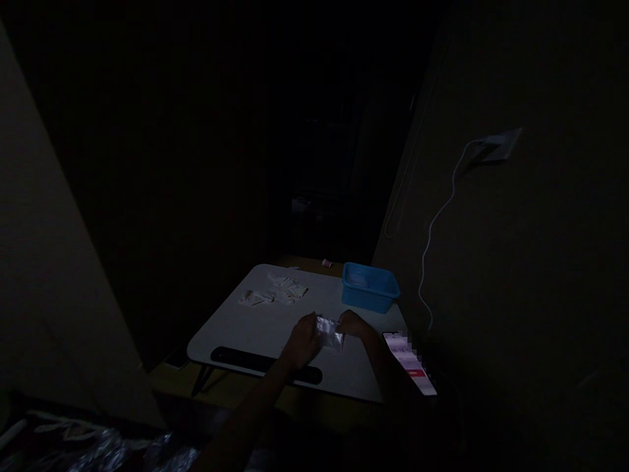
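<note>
The left hand (301, 342) is clamping its fingers on one edge of a shiny silver, crinkled packet (330, 333), and the right hand (352, 324) is pinching the opposite edge, darkness hiding the fingertips. The packet is showing left of and nearer than a blue rectangular plastic basin (367, 299). Crumpled whitish pieces (289, 288), hard to make out, are lying farther left of the basin; nearer and right, a partly pixelated phone (405, 357) is glowing.

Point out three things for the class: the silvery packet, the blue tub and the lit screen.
silvery packet (330, 333), head view: on the middle of its shiny face.
blue tub (366, 299), head view: on its near outer wall.
lit screen (403, 358), head view: on its glowing display.
</note>
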The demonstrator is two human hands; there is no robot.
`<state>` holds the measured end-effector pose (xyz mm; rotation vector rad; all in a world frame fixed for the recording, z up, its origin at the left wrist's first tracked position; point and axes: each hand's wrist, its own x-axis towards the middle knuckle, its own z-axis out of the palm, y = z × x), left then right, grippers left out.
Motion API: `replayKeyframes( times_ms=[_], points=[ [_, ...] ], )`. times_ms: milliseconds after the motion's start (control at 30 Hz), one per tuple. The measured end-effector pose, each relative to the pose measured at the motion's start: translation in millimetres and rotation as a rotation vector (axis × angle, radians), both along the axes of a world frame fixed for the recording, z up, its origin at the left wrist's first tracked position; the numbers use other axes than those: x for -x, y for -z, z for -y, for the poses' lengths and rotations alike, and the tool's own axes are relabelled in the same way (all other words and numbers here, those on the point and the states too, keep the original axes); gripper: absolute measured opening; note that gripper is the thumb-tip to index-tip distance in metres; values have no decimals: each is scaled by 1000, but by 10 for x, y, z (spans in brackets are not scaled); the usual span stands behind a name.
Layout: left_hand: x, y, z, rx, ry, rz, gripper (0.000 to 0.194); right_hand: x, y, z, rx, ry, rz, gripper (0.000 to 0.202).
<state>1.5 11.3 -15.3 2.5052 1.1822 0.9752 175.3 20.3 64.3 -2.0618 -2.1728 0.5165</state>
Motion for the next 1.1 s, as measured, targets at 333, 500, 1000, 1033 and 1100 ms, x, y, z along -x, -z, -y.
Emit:
replayKeyframes(
  times_ms=[333,500,1000,1033,1100],
  points=[
    [10,124,-171,170,-204,506,46,207,215,487,-604,-137,156,10],
    [44,124,-173,129,-196,407,44,154,487,676,-549,-107,49,27],
    [-44,-117,141,-44,75,-447,41,301,690,710,-355,-190,179,49],
    [-39,-121,137,-35,68,-447,41,302,689,718,-348,-183,180,50],
    [-24,-142,131,-19,38,-406,42,305,688,724,-333,-166,180,51]
  ],
)
